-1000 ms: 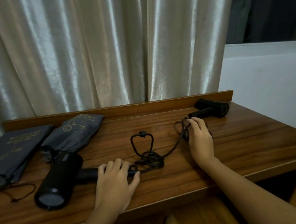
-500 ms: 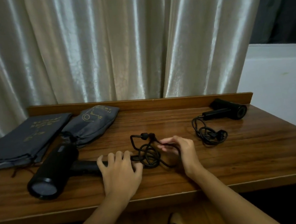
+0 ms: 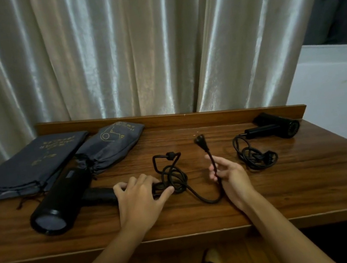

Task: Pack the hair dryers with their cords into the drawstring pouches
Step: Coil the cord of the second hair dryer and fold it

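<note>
Wooden desk (image 3: pixel 267 196) under me, my left hand (image 3: pixel 141 198) grips the dryer's handle (image 3: pixel 97 193) while my right hand (image 3: pixel 228 175) pinches its limp, springy cord (image 3: pixel 202 196) near the plug.

A wooden desk (image 3: pixel 288 184) fills the lower half of the view, dark brown with a glossy grain that catches the light. Along its far edge runs a low wooden back rail (image 3: pixel 210 115), standing upright from left to right. Right behind that rail hangs a pale, satiny curtain (image 3: pixel 133 47), falling in deep vertical folds across nearly the whole width. Off to the right, a white wall (image 3: pixel 330 89) shows beside the curtain, and above it a white window sill (image 3: pixel 335 48) under dark window glass (image 3: pixel 338 5). Below the desk's front edge there is wooden flooring (image 3: pixel 254 258), dim and in shadow.
</note>
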Tool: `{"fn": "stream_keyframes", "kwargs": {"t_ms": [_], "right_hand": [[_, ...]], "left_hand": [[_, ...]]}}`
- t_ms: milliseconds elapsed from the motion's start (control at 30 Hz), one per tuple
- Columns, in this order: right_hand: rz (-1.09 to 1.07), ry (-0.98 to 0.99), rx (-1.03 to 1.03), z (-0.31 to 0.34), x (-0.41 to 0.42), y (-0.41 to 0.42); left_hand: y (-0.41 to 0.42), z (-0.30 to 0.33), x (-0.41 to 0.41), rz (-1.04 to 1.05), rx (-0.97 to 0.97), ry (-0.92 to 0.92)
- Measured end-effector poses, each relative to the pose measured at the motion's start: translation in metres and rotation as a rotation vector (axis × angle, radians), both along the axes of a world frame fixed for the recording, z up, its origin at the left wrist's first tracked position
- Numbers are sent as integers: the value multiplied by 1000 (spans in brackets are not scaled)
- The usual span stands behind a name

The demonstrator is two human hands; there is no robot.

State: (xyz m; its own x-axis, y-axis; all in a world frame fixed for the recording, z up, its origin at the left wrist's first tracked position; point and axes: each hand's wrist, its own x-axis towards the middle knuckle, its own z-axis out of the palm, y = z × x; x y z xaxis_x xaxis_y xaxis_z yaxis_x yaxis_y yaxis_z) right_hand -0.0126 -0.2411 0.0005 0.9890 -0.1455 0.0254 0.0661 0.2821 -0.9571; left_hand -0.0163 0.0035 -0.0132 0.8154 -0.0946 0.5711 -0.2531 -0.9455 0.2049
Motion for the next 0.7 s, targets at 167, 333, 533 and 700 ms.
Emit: {"fn": "stream_keyframes", "kwargs": {"t_ms": [167,333,533,700], "right_hand": [[-78,-130,-244,-3,-6,8],[-23,-162,-406,0,-10,13],[-297,-45,-236,-3,-11,10],[-456,6,-106,-1,-13,6]], "left_hand": [[1,1,2,1,-56,37],[0,5,-2,-9,-118,39],[-1,3,-1,-1,-85,43],[-1,0,1,30,-42,34]]}}
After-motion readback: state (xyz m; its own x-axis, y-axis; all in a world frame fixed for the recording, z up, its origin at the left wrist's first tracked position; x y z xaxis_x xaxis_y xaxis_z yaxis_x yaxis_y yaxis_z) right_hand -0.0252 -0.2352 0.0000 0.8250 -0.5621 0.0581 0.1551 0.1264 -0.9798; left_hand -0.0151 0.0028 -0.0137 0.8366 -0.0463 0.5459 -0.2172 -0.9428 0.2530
